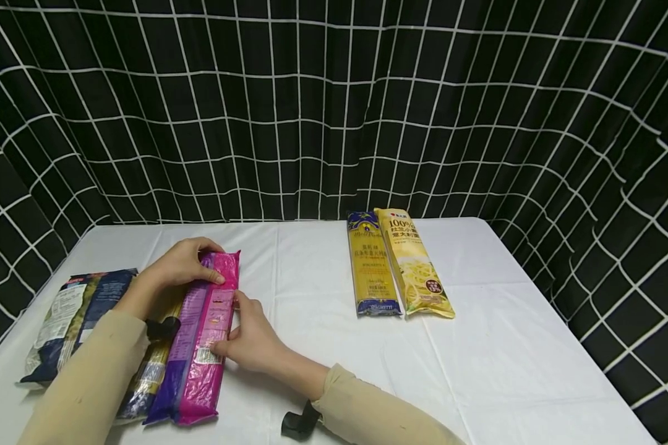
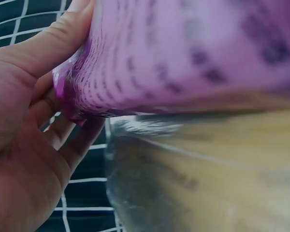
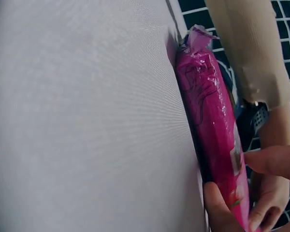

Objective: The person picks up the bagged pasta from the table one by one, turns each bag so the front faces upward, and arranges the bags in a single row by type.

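A long pink and purple packet (image 1: 207, 346) lies lengthwise at the left of the table, barcode side up. My left hand (image 1: 186, 262) grips its far end, thumb on the upper face and fingers bent round the edge, as the left wrist view shows. On the packet's right long side, my right hand (image 1: 256, 337) holds it with the thumb over the barcode and a fingertip at the edge. Beside it on the left is a yellowish spaghetti packet (image 1: 153, 371), partly hidden under the left forearm; its clear wrapper (image 2: 198, 169) shows close up in the left wrist view.
A dark blue bag (image 1: 97, 303) with a white label lies at the far left. Toward the back right, a gold and blue spaghetti packet (image 1: 374, 266) and a cream pasta packet (image 1: 414, 266) lie side by side on the white tablecloth (image 1: 512, 346). Black gridded curtain (image 1: 323, 111) surrounds the table.
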The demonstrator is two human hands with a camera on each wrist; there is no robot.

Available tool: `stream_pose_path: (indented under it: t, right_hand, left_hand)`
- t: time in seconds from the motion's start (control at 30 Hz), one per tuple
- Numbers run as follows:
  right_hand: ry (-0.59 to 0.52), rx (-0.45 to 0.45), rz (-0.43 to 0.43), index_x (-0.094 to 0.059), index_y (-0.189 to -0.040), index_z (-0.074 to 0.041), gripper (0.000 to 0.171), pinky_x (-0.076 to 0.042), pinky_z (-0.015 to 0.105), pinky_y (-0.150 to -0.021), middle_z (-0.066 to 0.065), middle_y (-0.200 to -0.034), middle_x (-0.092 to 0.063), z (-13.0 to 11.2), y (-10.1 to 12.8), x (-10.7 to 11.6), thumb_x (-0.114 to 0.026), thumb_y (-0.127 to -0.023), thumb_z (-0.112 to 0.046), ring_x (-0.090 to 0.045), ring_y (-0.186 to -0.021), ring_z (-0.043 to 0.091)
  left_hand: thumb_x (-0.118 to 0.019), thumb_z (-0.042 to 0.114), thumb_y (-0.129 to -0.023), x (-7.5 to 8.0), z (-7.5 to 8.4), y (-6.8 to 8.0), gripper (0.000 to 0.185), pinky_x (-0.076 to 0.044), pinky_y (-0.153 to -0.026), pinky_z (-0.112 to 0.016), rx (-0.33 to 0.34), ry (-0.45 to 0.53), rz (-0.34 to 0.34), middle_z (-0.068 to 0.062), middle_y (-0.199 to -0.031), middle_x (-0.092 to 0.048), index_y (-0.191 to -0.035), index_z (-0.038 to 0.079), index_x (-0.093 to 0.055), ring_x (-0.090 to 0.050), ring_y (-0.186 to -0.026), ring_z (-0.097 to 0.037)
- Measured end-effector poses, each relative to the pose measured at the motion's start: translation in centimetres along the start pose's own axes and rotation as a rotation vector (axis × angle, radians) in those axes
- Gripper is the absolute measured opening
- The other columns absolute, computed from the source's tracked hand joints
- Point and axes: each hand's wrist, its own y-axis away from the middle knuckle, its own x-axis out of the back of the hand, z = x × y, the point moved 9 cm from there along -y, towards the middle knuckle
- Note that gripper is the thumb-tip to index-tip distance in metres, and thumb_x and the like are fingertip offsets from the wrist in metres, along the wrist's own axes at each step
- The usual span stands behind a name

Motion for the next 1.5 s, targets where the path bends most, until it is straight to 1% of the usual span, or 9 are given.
stream_pose_path:
  t: [0.17,0.3,0.57,0.73,0.83,1.0,1.17,1.33,1.5]
  right_hand:
    - [-0.273,-0.091,-0.027,-0.015,-0.165,-0.002,0.106,-0.062,0.03,-0.064,0.013,-0.139,-0.048,0.9,-0.1,-0.3,-0.077,-0.08,0.009,-0.073,-0.078,0.014]
    - [-0.38,-0.127,-0.07,-0.013,-0.166,-0.009,0.105,-0.064,0.038,-0.066,0.01,-0.134,-0.052,1.0,0.1,-0.7,-0.074,-0.084,0.011,-0.075,-0.084,0.022]
    - [-0.368,-0.033,-0.068,-0.021,-0.166,-0.01,0.101,-0.063,0.034,-0.066,0.007,-0.12,-0.055,-0.2,0.2,-0.3,-0.074,-0.083,0.012,-0.073,-0.082,0.016]
    - [-0.351,0.024,-0.029,-0.027,-0.165,-0.01,0.1,-0.062,0.03,-0.065,0.005,-0.115,-0.057,-1.1,0.3,0.7,-0.075,-0.08,0.014,-0.07,-0.074,0.011]
    - [-0.352,0.051,-0.025,-0.03,-0.164,-0.012,0.099,-0.062,0.031,-0.063,0.004,-0.112,-0.059,-1.8,0.4,1.1,-0.074,-0.079,0.015,-0.069,-0.07,0.01]
    - [-0.335,0.078,-0.034,-0.032,-0.164,-0.014,0.097,-0.063,0.034,-0.061,0.003,-0.109,-0.059,-2.8,0.6,1.6,-0.073,-0.08,0.013,-0.069,-0.068,0.009]
    - [-0.288,0.108,-0.021,-0.035,-0.163,-0.013,0.096,-0.062,0.029,-0.061,0.003,-0.107,-0.059,-3.4,0.9,2.0,-0.073,-0.079,0.014,-0.067,-0.068,0.008]
    - [-0.214,0.149,-0.008,-0.037,-0.161,-0.01,0.095,-0.06,0.025,-0.062,0.004,-0.109,-0.059,-4.1,1.1,2.2,-0.075,-0.078,0.013,-0.065,-0.07,0.005]
    - [-0.142,0.168,-0.013,-0.036,-0.161,-0.006,0.095,-0.056,0.017,-0.065,0.002,-0.113,-0.055,-4.5,1.3,2.2,-0.078,-0.078,0.01,-0.062,-0.073,0.0]
  left_hand:
    - [-0.093,0.023,-0.079,1.3,0.9,0.8,0.063,-0.052,-0.095,-0.048,-0.015,0.031,0.061,-0.022,-0.124,-0.067,-0.129,-0.003,-0.066,-0.063,-0.105,-0.033]
    - [-0.094,0.02,-0.078,2.3,1.7,1.5,0.062,-0.053,-0.095,-0.049,-0.023,0.047,0.107,-0.022,-0.126,-0.066,-0.13,-0.002,-0.066,-0.063,-0.107,-0.034]
    - [-0.092,0.025,-0.08,3.7,3.0,2.9,0.064,-0.055,-0.09,-0.052,-0.033,0.014,0.164,-0.022,-0.127,-0.063,-0.133,0.001,-0.065,-0.059,-0.109,-0.037]
    - [-0.09,0.025,-0.083,4.4,3.6,3.1,0.064,-0.048,-0.099,-0.066,-0.032,-0.002,0.185,-0.025,-0.137,-0.055,-0.137,0.002,-0.064,-0.042,-0.132,-0.044]
    - [-0.087,0.026,-0.086,4.6,3.9,3.4,0.065,-0.045,-0.102,-0.068,-0.032,0.005,0.186,-0.025,-0.14,-0.053,-0.141,0.001,-0.062,-0.034,-0.137,-0.045]
    - [-0.076,0.037,-0.094,4.5,4.4,3.9,0.066,-0.051,-0.099,-0.06,-0.008,0.065,0.149,-0.024,-0.143,-0.05,-0.147,0.003,-0.056,-0.044,-0.13,-0.042]
    - [-0.069,0.045,-0.097,4.1,5.3,3.8,0.068,-0.057,-0.094,-0.053,0.001,0.131,0.144,-0.023,-0.144,-0.05,-0.15,0.006,-0.052,-0.056,-0.123,-0.042]
    - [-0.071,0.044,-0.097,3.7,6.3,3.3,0.066,-0.059,-0.084,-0.04,-0.019,0.143,0.171,-0.022,-0.136,-0.056,-0.147,0.005,-0.054,-0.057,-0.117,-0.037]
    - [-0.073,0.037,-0.096,3.1,7.0,3.0,0.063,-0.061,-0.083,-0.042,-0.03,0.161,0.163,-0.024,-0.136,-0.057,-0.145,0.002,-0.054,-0.065,-0.11,-0.041]
